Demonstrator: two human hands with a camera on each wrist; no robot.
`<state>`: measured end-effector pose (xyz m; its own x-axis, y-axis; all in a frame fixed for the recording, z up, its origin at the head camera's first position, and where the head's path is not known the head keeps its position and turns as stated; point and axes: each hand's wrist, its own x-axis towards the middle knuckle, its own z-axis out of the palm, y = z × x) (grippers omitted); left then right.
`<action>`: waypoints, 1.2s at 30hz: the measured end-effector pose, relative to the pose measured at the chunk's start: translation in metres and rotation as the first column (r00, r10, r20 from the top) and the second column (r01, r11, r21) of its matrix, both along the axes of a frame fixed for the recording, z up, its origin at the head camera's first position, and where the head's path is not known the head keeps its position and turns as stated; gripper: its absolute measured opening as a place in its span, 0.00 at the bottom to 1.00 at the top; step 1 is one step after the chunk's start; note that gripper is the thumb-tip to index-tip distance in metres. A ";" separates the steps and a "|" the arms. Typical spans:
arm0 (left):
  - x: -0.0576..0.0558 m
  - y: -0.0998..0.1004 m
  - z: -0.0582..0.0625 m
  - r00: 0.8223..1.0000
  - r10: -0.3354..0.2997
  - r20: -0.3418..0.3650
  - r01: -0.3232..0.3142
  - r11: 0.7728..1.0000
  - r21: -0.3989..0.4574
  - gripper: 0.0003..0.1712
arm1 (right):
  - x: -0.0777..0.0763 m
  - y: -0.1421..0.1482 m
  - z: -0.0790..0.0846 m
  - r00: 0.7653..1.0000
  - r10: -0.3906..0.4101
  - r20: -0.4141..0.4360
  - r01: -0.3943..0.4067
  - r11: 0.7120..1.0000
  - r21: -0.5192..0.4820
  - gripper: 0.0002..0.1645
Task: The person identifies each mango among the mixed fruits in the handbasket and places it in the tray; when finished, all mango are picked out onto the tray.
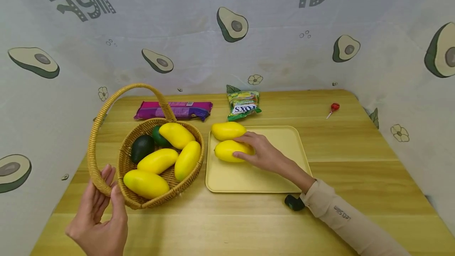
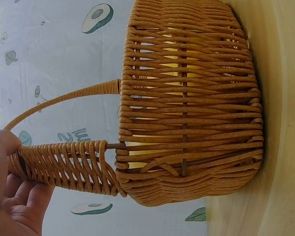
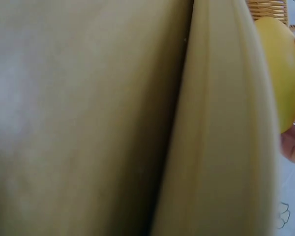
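A wicker basket (image 1: 161, 187) stands at the table's left and holds several yellow mangoes and two dark green avocados (image 1: 142, 147). My left hand (image 1: 101, 212) grips the basket's handle (image 1: 97, 177) near its base, thumb on one side and fingers on the other; the left wrist view shows the handle (image 2: 64, 164) in that hand (image 2: 12, 201). My right hand (image 1: 254, 151) holds a yellow mango (image 1: 225, 151) lying on the yellow tray (image 1: 284, 157). A second mango (image 1: 227, 130) lies at the tray's far left corner. The right wrist view is mostly blurred tray (image 3: 88, 118), with a mango (image 3: 278, 73) at its edge.
A purple packet (image 1: 174, 110) and a green snack bag (image 1: 243, 105) lie along the table's far edge. A red lollipop (image 1: 333, 108) sits at the far right. White cloth walls with avocado prints close in three sides of the wooden table (image 1: 355, 157).
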<state>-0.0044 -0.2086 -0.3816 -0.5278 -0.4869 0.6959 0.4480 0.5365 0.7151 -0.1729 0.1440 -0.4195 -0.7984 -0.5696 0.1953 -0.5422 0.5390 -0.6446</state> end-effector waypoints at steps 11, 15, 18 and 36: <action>0.001 0.007 0.008 1.000 -0.002 -0.011 0.002 1.000 -0.001 0.28 | -0.002 -0.006 -0.001 0.999 0.023 -0.036 -0.023 1.000 -0.001 0.23; 0.002 0.007 0.007 1.000 -0.005 -0.016 0.005 1.000 0.006 0.28 | -0.004 -0.007 0.000 0.999 0.022 -0.030 -0.022 1.000 0.010 0.24; 0.002 0.007 0.007 1.000 -0.004 -0.012 0.004 1.000 0.007 0.29 | -0.004 -0.007 0.000 1.000 0.013 -0.028 -0.012 1.000 0.018 0.23; 0.001 0.003 0.003 1.000 0.005 0.005 -0.005 1.000 -0.009 0.29 | 0.000 -0.004 0.007 0.999 0.025 0.028 -0.030 0.986 0.165 0.31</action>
